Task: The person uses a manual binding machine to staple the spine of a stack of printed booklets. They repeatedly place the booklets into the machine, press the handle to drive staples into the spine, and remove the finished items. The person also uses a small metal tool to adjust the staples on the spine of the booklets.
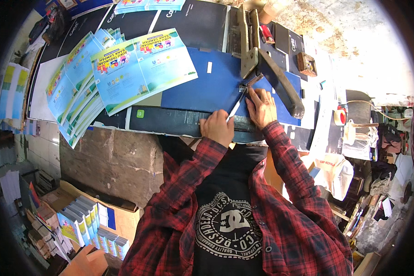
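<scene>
Guide the slim tool (235, 109) with the left hand (217, 128), clasped round its near end, tip set at the metal piece (243, 87) by the stapler (249, 62). Brace with the right hand (262, 108), curled just beside that tip (cannot tell whether pinching anything). Push lightly, in short strokes, never toward bare skin. Mind the dark lever (280, 85) alongside; leave the sheets (142, 73) lying apart, leftward.

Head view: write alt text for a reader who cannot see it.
A person's left hand holds a slim pale tool over a blue board, with the right hand beside its tip. A long dark lever slants to the right of that hand. Printed blue, green and yellow sheets lie fanned at left.
</scene>
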Tool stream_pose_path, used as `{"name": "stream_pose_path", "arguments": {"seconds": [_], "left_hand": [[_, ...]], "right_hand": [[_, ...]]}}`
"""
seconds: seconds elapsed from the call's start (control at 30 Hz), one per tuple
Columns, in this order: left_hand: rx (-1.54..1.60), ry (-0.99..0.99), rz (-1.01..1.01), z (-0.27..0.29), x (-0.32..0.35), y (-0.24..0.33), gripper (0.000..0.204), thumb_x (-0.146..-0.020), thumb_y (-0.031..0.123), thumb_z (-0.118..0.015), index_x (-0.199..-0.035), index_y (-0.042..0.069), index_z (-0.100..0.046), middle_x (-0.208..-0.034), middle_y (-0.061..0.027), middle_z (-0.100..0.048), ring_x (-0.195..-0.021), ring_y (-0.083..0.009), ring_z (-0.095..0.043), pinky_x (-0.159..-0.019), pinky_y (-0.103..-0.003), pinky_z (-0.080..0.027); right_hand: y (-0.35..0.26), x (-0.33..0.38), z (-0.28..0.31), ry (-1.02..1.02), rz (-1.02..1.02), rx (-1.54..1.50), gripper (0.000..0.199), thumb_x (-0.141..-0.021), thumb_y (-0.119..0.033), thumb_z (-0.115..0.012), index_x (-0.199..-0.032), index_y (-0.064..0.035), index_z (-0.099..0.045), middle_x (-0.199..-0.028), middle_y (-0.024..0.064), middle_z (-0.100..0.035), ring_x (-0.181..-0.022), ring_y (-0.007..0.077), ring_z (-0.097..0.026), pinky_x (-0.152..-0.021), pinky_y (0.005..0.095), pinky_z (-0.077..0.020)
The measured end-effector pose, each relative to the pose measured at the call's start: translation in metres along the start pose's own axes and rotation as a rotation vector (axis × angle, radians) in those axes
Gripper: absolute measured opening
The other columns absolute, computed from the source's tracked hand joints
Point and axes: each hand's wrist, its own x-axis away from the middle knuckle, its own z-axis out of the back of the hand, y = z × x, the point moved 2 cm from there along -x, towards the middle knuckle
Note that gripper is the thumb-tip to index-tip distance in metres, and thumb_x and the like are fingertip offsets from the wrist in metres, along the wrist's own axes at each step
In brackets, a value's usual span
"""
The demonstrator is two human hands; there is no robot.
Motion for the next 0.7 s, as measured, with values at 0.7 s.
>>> {"name": "stream_pose_path", "arguments": {"seconds": [0.7], "left_hand": [[0.506,0.3,0.237,0.094,-0.015,-0.031,0.022,-0.097,0.024,-0.06,-0.102,0.004,-0.055,-0.066,-0.0075,-0.06,-0.058,-0.0181,-0.06,-0.051,-0.034,-0.045]], "right_hand": [[-0.029,0.001,-0.005,-0.147,0.149,0.087,0.076,-0.093,-0.044,-0.06,-0.147,0.0026,-0.033,-0.15,0.022,-0.036,-0.137,0.0385,-0.038,-0.113,0.0456,-0.033]]}}
